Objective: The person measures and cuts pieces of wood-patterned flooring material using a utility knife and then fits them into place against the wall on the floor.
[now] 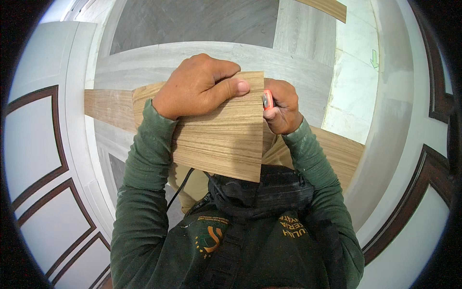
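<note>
A light-brown wood-look floor plank (221, 137) is held up in front of my body, its cut end facing right. My left hand (199, 89) grips its far edge, with the thumb lying on the upper face and the other fingers hidden behind. At the plank's right end, my right hand (285, 106) is closed around an orange-red utility knife (268, 99) with a grey metal part. The knife is right beside the plank's edge; its blade tip cannot be made out.
Pale grey planks (216, 60) and a dark grey panel (192, 21) cover the floor ahead. Wood-look strips lie at left (108, 108), right (342, 149) and far right (327, 8). White marbled tile (353, 82) borders the right wall. Panels with dark brown moulding (60, 130) flank both sides.
</note>
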Demonstrator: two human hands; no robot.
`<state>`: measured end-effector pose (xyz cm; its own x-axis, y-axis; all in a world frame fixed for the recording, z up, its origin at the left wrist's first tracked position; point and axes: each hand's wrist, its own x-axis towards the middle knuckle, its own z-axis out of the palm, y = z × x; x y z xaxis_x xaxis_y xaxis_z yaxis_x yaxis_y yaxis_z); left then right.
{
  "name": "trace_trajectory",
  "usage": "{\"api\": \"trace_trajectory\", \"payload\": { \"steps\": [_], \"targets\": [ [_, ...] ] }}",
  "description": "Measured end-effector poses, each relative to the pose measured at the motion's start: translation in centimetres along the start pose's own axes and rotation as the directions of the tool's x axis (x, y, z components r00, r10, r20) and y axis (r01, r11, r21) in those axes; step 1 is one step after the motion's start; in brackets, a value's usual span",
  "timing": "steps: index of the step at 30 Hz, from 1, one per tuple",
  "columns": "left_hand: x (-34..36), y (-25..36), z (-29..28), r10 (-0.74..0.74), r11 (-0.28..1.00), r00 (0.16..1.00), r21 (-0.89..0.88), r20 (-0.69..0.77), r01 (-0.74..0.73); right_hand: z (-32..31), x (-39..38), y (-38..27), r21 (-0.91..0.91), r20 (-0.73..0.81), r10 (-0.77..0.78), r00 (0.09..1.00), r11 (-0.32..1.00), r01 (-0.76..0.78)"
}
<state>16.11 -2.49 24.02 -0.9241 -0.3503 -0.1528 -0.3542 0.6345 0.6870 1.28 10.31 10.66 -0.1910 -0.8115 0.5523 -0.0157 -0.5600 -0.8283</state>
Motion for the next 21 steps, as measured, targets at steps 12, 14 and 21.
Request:
{"api": "trace_trajectory", "payload": {
  "steps": [12,14,21],
  "targets": [
    [0.1,-0.3,-0.1,-0.004,1.0,1.0,0.01,0.022,0.004,0.0,-0.1,1.3,-0.004,-0.011,-0.035,0.999,0.999,0.035],
    [0.1,-0.2,-0.1,-0.014,1.0,0.999,0.006,0.032,0.014,-0.1,0.0,1.6,0.002,-0.001,-0.034,0.999,0.999,0.034],
    [0.1,-0.1,-0.1,-0.012,1.0,1.0,-0.016,0.025,0.012,-0.2,0.1,2.0,-0.01,-0.002,-0.031,1.0,0.999,0.031]
  ]
}}
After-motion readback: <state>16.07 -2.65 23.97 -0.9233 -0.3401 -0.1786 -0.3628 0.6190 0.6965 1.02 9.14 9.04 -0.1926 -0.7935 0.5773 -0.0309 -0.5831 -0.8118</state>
